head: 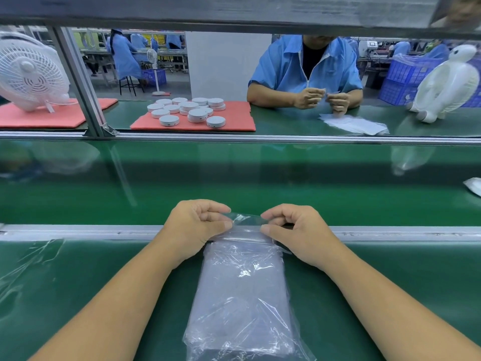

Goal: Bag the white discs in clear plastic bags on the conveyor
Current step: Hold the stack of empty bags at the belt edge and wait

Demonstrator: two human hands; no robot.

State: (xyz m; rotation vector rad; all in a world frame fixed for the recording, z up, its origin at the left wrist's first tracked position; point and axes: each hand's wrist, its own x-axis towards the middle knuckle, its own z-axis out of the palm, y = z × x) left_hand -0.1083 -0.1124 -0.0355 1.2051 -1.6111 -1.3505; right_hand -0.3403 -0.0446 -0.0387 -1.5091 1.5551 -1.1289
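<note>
1. A crinkly clear plastic bag (242, 290) is laid flat on the green counter (78, 282), its top edge pinched at both corners.
2. Left hand (194, 227) and right hand (294, 230) are curled, thumb against fingers.
3. Round white discs (190, 110) are piled on a pink foam mat (234, 121) across the conveyor belt (234, 178).

The glossy green conveyor belt (234, 178) runs bare across the middle, giving open passage from side to side; only a small white bagged item (474, 186) lies at its far right edge. Near the viewer, the left hand (197, 225) and right hand (294, 230) pinch the top of a clear plastic bag stack (242, 295) that fills the centre of the near green ledge. A loose clear film (23, 267) covers the ledge's left part. A low aluminium rail (78, 230) divides ledge from belt. Beyond the belt, a slanted grey metal post (78, 82) and a dark overhead shelf (234, 11) limit reach upward and leftward.
</note>
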